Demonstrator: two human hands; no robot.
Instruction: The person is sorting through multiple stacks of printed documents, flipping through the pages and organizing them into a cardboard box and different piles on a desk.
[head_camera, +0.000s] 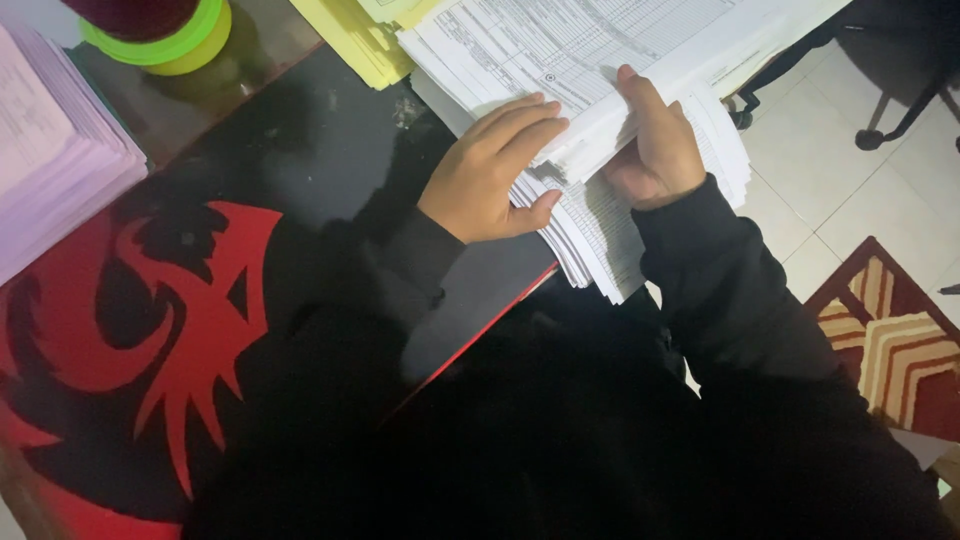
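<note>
The printed paper stack lies on the bench; left of it a second paper pile, behind-left perhaps a tape roll; both hands rest on its near edge.

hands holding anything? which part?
Both hold the thick stack of white printed paper sheets: right hand grips lifted sheets at the near edge; left hand presses flat on top, thumb at the edge.
</note>
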